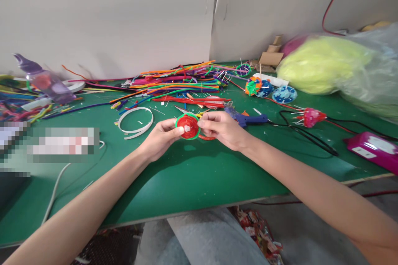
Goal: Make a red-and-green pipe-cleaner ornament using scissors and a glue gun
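Observation:
A small red disc with a green rim (pixel 190 126) is held up over the table, a whitish blob at its centre. My left hand (pixel 163 136) grips its left side, thumb on the face near the middle. On the right edge, the thumb and fingers of my right hand (pixel 221 129) pinch the green rim. Behind my right hand lies a blue glue gun (pixel 248 119). Scissors, with part of a blade (pixel 183 110) showing, lie just behind the disc, mostly hidden by it and my hands.
Bundles of coloured pipe cleaners (pixel 180 87) lie along the back of the green table (pixel 186 182). A coiled white strip (pixel 137 122) rests at left, near a purple bottle (pixel 51 83). Blue decorated discs (pixel 284 94), a pink cone (pixel 311 117), black cable and plastic bags (pixel 323 64) occupy the right.

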Tool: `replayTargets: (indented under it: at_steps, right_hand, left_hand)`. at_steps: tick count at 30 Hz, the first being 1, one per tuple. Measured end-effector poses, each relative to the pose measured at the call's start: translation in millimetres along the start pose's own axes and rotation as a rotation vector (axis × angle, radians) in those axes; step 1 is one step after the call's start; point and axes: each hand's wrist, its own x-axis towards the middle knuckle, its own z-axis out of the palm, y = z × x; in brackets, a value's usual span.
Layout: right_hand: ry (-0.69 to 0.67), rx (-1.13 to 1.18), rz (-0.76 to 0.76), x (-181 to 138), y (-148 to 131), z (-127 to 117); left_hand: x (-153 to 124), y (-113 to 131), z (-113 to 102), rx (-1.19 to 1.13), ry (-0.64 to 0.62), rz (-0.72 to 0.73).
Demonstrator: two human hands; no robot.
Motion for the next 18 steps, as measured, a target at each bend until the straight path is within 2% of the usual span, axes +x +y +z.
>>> replayTargets:
  at_steps: [18]
  right_hand:
    - [-0.016,0.005,-0.001,0.8,2.2,-1.5]
  left_hand:
    - [-0.3,0.8,1.4,-0.008,0.003,-0.013]
